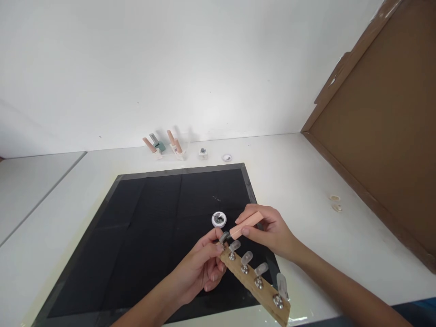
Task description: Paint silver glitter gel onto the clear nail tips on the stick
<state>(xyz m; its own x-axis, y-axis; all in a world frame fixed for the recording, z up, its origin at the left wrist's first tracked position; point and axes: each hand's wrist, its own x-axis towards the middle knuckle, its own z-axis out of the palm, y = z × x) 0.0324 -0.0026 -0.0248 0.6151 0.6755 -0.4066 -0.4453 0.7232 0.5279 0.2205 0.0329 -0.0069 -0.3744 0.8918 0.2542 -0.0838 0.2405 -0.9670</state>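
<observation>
At lower centre my left hand (204, 268) pinches the wooden strip (254, 284) of pegs; my right hand (272, 229) grips a peach tool (245, 225), seemingly on the end peg (225, 237). It could slip, skewing the strip.

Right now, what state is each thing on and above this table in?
Wooden strip: held up over the mat, tilted, five tuning pegs along it.
Left hand: gripping the strip's upper end.
Right hand: holding a peach-handled tool at the top peg.
Small round dish: upright on the black mat, open.
</observation>
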